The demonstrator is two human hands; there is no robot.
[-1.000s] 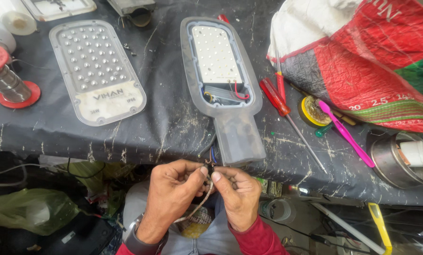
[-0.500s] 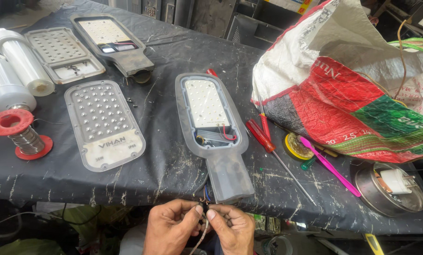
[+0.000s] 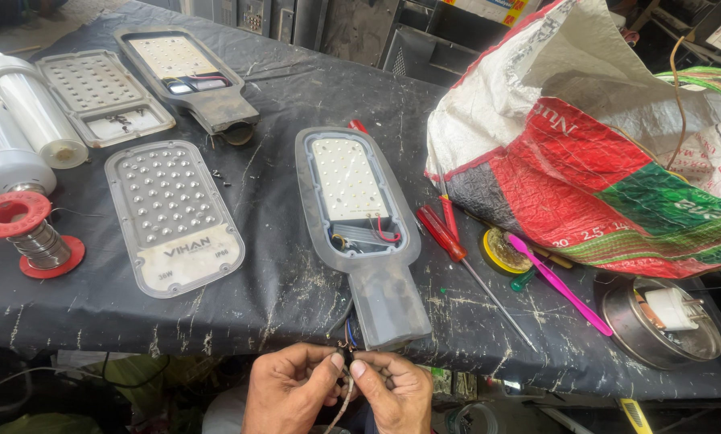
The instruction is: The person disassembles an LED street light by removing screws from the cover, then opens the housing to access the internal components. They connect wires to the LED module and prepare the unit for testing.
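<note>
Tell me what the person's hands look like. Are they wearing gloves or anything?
No gloves. Both the left hand and the right hand are bare, with short fingernails and no rings that show. No sleeves reach the wrists in this view, and no watch or band can be seen, because the picture cuts off just below the hands.

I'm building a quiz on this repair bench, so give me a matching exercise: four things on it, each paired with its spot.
Things:
1. solder spool
2. open street lamp
3. woven sack
4. metal tin

Places:
A. far right, near the table's front edge
B. left edge of the table
C. table centre, above the hands
D. back right

Pairs: 1-B, 2-C, 3-D, 4-A
</note>
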